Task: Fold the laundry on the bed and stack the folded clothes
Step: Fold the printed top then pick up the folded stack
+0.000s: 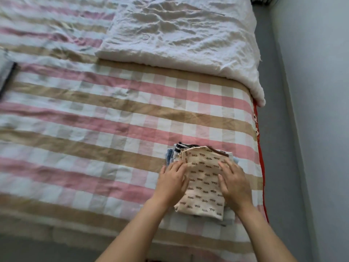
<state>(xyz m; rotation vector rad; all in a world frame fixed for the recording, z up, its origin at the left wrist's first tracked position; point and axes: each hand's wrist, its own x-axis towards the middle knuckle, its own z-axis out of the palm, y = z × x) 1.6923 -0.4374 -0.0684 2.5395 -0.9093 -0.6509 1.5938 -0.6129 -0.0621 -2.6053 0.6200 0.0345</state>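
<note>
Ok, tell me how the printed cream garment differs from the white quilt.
The printed cream garment bears dark motifs; the white quilt is plain. The garment is small, topping the stack under the left hand and right hand; the quilt is large, wrinkled, untouched. Both are pale cloth.

The bed sheet [113,110] is showing pink, tan and white checks; the top garment [204,182] is showing cream with small brown marks; the far quilt [179,35] is looking white.
</note>
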